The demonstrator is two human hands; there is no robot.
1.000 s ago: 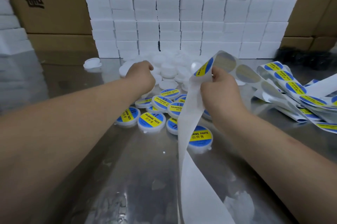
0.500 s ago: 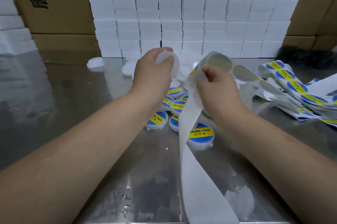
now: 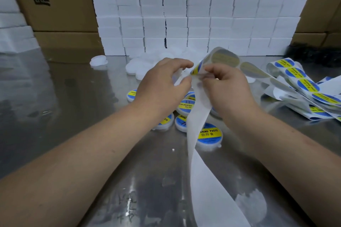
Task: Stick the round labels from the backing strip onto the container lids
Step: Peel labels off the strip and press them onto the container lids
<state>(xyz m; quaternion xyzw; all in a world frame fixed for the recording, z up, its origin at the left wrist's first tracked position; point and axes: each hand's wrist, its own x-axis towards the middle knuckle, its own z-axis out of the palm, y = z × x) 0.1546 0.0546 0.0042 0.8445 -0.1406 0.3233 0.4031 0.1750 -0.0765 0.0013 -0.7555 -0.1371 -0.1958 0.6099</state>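
Note:
My left hand [image 3: 162,86] holds a plain white container lid [image 3: 178,75], mostly hidden behind its fingers. My right hand [image 3: 225,86] pinches the white backing strip [image 3: 201,108] where it folds over. A blue and yellow round label [image 3: 197,67] peels off that fold between the two hands, close to the left fingertips. The empty strip hangs down toward me over the steel table. Several labelled containers [image 3: 209,135] lie under my hands. Unlabelled white lids [image 3: 136,65] are heaped behind them.
The strip's unused length with more labels [image 3: 302,82] lies piled at the right. A wall of white boxes [image 3: 184,14] stands at the back, flanked by cardboard cartons [image 3: 55,1]. One lone white lid [image 3: 98,60] sits at the back left of the steel table [image 3: 60,97].
My left hand picked a white lid from the heap, lifted it and brought it to the strip's fold. The right hand stayed on the strip, and a label edge now sticks out.

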